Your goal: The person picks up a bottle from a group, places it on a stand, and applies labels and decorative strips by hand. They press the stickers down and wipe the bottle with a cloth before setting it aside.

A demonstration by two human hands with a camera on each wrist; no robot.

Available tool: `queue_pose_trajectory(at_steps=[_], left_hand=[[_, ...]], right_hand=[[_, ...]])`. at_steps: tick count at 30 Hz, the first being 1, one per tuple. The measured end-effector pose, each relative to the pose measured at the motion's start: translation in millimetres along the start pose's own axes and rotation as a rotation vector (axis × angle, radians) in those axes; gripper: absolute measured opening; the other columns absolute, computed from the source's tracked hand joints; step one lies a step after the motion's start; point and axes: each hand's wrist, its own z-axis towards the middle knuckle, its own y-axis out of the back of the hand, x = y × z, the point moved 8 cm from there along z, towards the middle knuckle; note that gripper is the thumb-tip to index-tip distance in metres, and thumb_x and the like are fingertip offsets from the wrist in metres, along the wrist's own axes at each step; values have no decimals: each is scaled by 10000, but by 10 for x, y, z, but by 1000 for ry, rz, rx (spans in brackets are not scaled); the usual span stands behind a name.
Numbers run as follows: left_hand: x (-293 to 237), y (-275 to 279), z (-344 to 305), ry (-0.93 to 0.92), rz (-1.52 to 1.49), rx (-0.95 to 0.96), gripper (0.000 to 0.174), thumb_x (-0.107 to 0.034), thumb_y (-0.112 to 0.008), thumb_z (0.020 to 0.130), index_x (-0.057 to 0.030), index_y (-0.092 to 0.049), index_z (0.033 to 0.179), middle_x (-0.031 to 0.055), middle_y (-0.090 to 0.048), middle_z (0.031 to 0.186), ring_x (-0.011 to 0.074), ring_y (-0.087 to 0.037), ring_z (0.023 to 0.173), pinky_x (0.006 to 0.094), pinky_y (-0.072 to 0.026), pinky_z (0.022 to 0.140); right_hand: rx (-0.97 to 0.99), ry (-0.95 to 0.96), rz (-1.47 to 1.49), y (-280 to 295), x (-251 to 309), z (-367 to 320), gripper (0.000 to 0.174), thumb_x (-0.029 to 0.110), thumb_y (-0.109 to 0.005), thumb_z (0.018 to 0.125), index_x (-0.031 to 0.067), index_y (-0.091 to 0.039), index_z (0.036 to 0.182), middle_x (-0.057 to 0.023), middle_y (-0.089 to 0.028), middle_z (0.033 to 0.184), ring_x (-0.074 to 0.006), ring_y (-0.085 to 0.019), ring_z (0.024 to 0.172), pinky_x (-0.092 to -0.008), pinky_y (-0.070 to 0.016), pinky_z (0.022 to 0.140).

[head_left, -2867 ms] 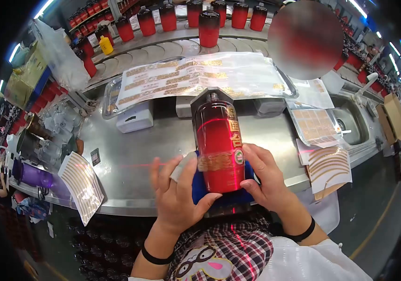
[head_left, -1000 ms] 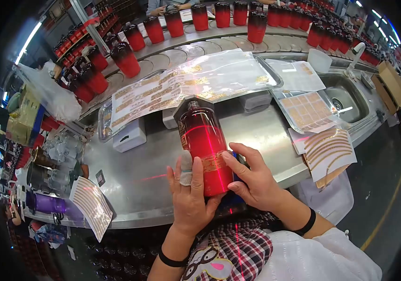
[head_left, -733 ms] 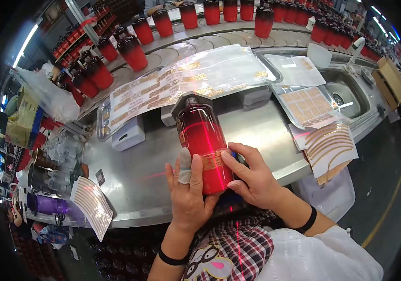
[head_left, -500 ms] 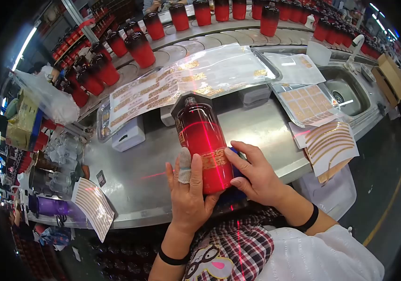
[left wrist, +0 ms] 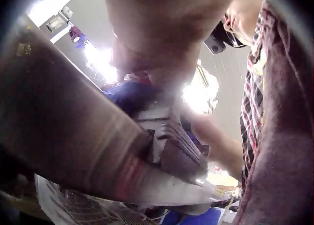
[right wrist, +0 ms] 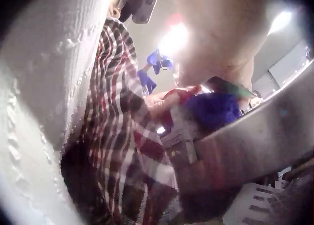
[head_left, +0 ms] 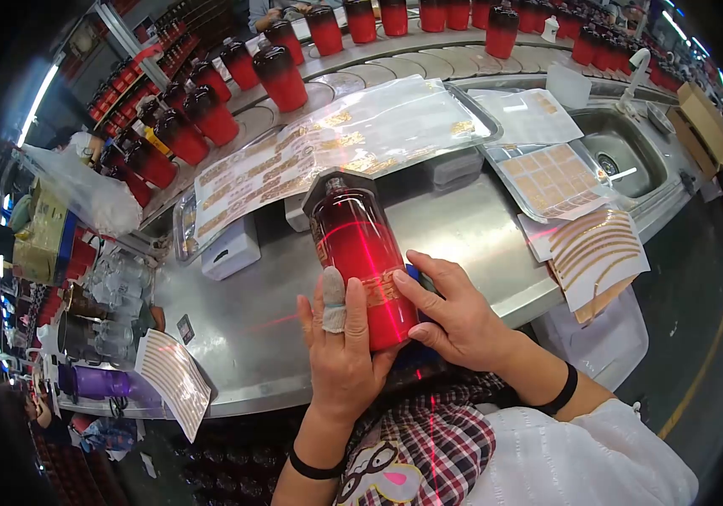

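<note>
In the head view, a glossy red bottle [head_left: 360, 240] with a dark top leans back against an angular dark holder [head_left: 351, 178]. A gold patterned decal [head_left: 385, 288] crosses its lower part, and gold lettering shows on its left edge. My left hand [head_left: 340, 358] lies along the bottle's left side with straight fingers, one wearing a grey finger cover [head_left: 334, 304]. At the right, my right hand [head_left: 467, 325] touches the decal's right part with an outstretched fingertip, thumb lower on the bottle. Blue cloth [right wrist: 213, 110] appears below the hand in the right wrist view.
Printed gold decal sheets [head_left: 336, 148] lie on a tray behind the bottle. More sheets [head_left: 593, 253] rest at right near a sink [head_left: 631, 156]. A striped sheet [head_left: 174, 379] overhangs the front edge at left. Red bottles [head_left: 281, 78] line a conveyor [head_left: 378, 72] at the back.
Since the earliest frame the bottle has turned, its gold lettering moving from the right side to the left edge. The right fingertips have moved onto the decal; the last frames differ little.
</note>
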Motion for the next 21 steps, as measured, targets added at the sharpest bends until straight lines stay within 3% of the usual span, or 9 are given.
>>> queue_pose_trajectory(at_steps=[4,6,7,10,11,14,17,20,21], left_hand=[[-37,22,33,-25,57,32,858,-413,-689,849,67,-319,1457,312,-359,1470,438,-361,1376,570,-186,1145],[-20,26,25,-16,20,8,854,-379,-709,828,43,-326,1465,304,-376,1459,457,-371,1359,585,-186,1139],[-12,17,16,-12,0,-2,854,-363,-719,817,30,-330,1468,300,-384,1453,466,-376,1350,592,-186,1135],[7,-19,-9,-26,-29,-24,870,-374,-709,832,57,-302,1468,313,-378,1450,459,-386,1345,588,-212,1132],[14,-31,-11,-22,-53,-31,872,-380,-703,840,65,-292,1468,315,-377,1448,460,-388,1342,583,-219,1132],[65,-28,-68,3,-108,-58,875,-399,-685,863,80,-272,1467,318,-382,1441,466,-399,1330,568,-238,1132],[99,-51,-71,18,-174,-94,874,-417,-664,885,83,-251,1471,312,-418,1408,473,-425,1305,546,-257,1129],[122,-73,-87,46,-300,-105,884,-434,-645,896,83,-222,1476,319,-423,1395,470,-429,1302,539,-268,1123],[137,-87,-99,79,-334,-76,885,-439,-642,897,82,-219,1474,323,-423,1393,472,-424,1305,543,-265,1122]], right_hand=[[-48,-16,-11,70,-14,-13,523,214,-642,898,38,-505,1371,-291,-460,1342,-446,-508,1160,-466,-438,989],[-127,-46,20,152,-117,-66,506,118,-650,877,33,-512,1356,-281,-481,1326,-436,-537,1122,-451,-468,958],[-241,-73,61,279,-107,-28,446,24,-630,853,30,-541,1290,-248,-579,1209,-380,-621,1000,-417,-513,870],[-242,-404,431,354,-52,193,334,70,-611,887,20,-557,1212,-206,-655,1037,-299,-669,883,-375,-527,784],[-269,-369,465,311,-15,282,247,124,-586,920,7,-570,1137,-170,-670,878,-236,-676,790,-337,-521,717],[-212,-424,459,68,-294,225,248,162,-586,925,-7,-578,1105,-159,-664,853,-205,-658,777,-311,-515,706],[-349,-583,527,44,-689,-63,228,145,-613,916,0,-590,1091,-79,-650,873,-124,-601,787,-282,-502,722],[-346,-573,891,-95,-507,-21,233,158,-617,932,3,-591,1104,-52,-644,926,-103,-586,845,-265,-496,749],[-263,-534,833,-92,-412,31,243,167,-617,941,3,-585,1117,-47,-638,934,-94,-578,861,-263,-492,768]])
